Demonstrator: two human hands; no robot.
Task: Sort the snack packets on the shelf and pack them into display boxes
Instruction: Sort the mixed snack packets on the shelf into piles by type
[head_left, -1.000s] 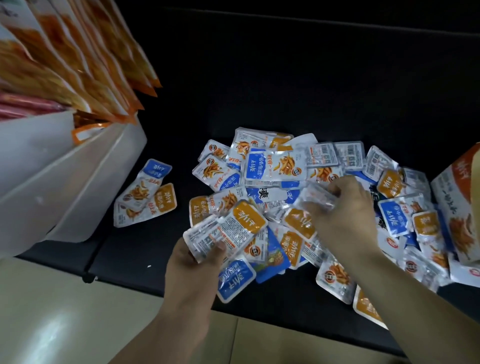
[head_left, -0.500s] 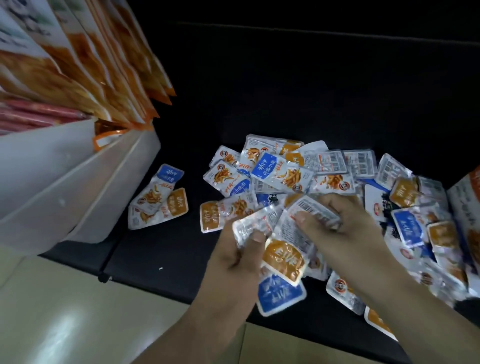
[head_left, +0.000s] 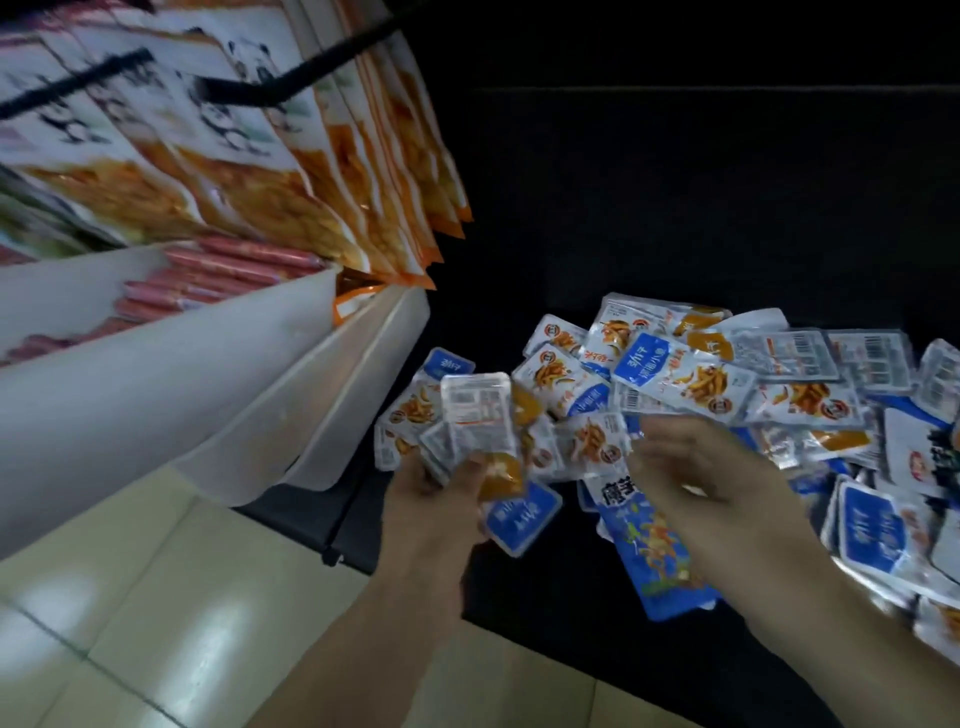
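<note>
The pile of small silver snack packets with blue and orange labels lies on the flat black shelf. It is to the right of the left hand & a bit beyond it. The right hand hangs right over the near edge of the pile, so it's the closer one for the next pick. Most pkts on top lie w/ their long side going left-to-right, a bit tilted.

Left hand: thumb & fingers wrapped tight round a bunch of small silver packets, fanned out, backs & fronts mixed.

Right hand: fingers spread apart & loose, nothing in it that I can see. It's blurry, so can't tell if the tips touch a pkt. A big blue snack bag lies flat just under it.

My guess: sorting is early, lots left loose. A white plastic bin sits to the left. No display box shows for sure.
</note>
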